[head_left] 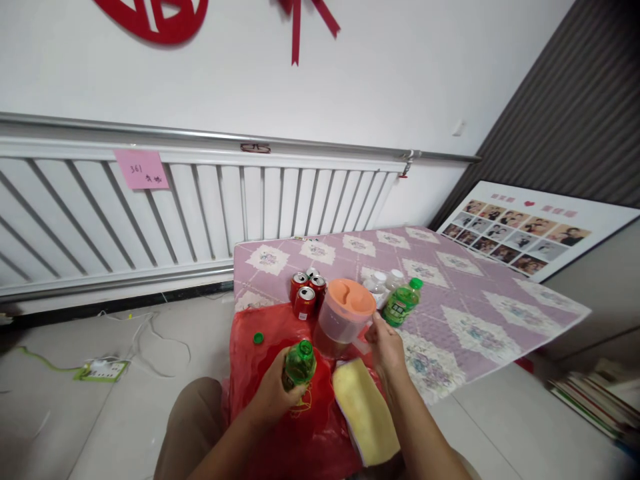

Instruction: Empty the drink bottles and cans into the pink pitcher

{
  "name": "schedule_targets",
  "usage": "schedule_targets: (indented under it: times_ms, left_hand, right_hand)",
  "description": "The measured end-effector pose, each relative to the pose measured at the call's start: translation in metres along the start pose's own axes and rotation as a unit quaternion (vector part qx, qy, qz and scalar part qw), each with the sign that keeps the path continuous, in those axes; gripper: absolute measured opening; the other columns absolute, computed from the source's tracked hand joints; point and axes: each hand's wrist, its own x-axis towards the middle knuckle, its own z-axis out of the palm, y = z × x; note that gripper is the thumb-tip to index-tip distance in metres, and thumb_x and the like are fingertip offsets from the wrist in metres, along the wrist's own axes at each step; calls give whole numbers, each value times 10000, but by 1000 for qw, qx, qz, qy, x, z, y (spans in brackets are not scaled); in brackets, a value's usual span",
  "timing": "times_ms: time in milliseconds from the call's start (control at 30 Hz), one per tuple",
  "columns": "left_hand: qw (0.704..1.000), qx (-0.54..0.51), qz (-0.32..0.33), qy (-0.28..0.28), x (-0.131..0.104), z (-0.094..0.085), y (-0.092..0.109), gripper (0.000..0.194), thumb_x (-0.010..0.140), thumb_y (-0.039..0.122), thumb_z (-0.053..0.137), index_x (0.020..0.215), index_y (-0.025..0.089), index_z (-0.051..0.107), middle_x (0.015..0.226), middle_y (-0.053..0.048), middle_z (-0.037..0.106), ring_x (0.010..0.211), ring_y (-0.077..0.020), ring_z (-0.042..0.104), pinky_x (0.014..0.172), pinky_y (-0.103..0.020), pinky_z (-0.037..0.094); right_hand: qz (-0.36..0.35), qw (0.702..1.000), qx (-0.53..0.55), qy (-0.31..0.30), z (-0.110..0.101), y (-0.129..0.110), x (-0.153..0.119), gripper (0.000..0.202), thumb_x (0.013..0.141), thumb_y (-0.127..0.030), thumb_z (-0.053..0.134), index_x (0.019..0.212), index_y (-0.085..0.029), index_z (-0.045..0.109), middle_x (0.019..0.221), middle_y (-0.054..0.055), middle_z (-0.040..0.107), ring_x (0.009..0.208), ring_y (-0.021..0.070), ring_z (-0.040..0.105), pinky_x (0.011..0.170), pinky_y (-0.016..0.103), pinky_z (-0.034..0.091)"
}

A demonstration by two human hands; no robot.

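Note:
My left hand [274,393] is wrapped round an uncapped green bottle [300,364], upright above the red plastic sheet [250,380]. A green cap [258,338] lies on that sheet, left of the bottle. My right hand [386,343] grips the handle of a clear pitcher [333,330]. Its orange lid [351,297] is on, and some liquid shows low inside. Below the pitcher, near my right forearm, lies a yellow cloth or pad [365,413].
Several red cans [305,303] stand left of the pitcher. Right of it are clear bottles with white caps [379,283] and a capped green bottle [401,303]. A patterned tablecloth [450,293] covers the table. A radiator [200,207] is behind; a power strip [101,370] lies on the floor.

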Motion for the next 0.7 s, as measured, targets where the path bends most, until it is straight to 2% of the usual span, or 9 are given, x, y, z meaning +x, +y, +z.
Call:
schedule_targets:
  times_ms: [267,533,700]
  left_hand:
    - [1000,6,4,1,0,0,-1,646,709,125,721,1313,185,501,1209,-93,677,1087,-233,658,1011,-395,506]
    - [1000,5,8,5,0,-1,1,623,694,118,708,1281,174,504,1240,-103,660,1129,-243,642,1046,-425,484]
    - [1000,19,22,-2,0,-2,5,596,713,122,702,1273,163,501,1224,-116,657,1101,-240,648,1022,-424,496]
  right_hand:
    - [-48,998,22,14,-21,-27,9,590,668,-666,740,512,-232,372,459,-109,292,449,68,276,436,239,283]
    - [-80,997,18,11,-46,-75,10,519,721,-527,770,497,-210,427,471,-83,346,486,79,316,481,252,292]
    - [-85,995,-43,-12,-57,-100,0,550,672,-578,784,450,-213,437,454,-70,336,463,81,311,457,259,265]
